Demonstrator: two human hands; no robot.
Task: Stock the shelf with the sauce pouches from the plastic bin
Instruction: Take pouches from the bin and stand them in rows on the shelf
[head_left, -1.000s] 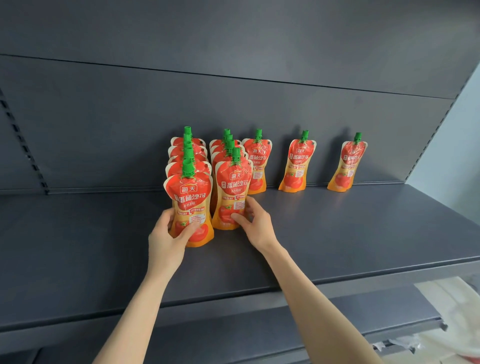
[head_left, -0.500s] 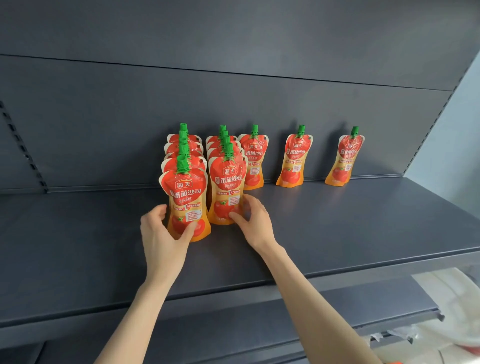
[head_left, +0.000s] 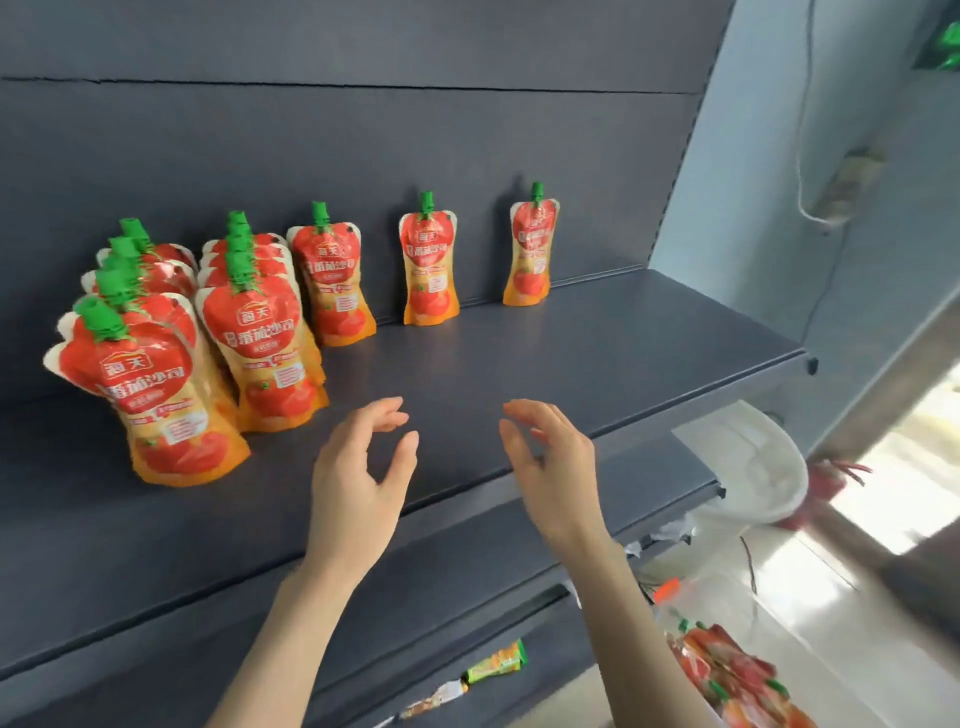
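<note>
Red-and-orange sauce pouches with green caps stand on the dark grey shelf (head_left: 597, 364). Two rows run front to back at the left, led by the front left pouch (head_left: 161, 400) and the front second pouch (head_left: 265, 348). Three single pouches (head_left: 428, 265) stand along the back wall. My left hand (head_left: 358, 483) and my right hand (head_left: 550, 467) hover over the shelf's front edge, right of the rows, fingers apart, both holding nothing. At the lower right lies the clear plastic bin (head_left: 727, 608) holding more pouches (head_left: 727, 670).
A lower shelf (head_left: 467, 613) juts out beneath, with small packets (head_left: 493, 667) under it. A white bag (head_left: 753, 467) sits at the right end of the shelving. A pale wall with a hanging cable (head_left: 831, 197) rises to the right.
Both hands have let go of the two front pouches and drawn back to the right. The view has swung right and down, bringing the bin into sight.
</note>
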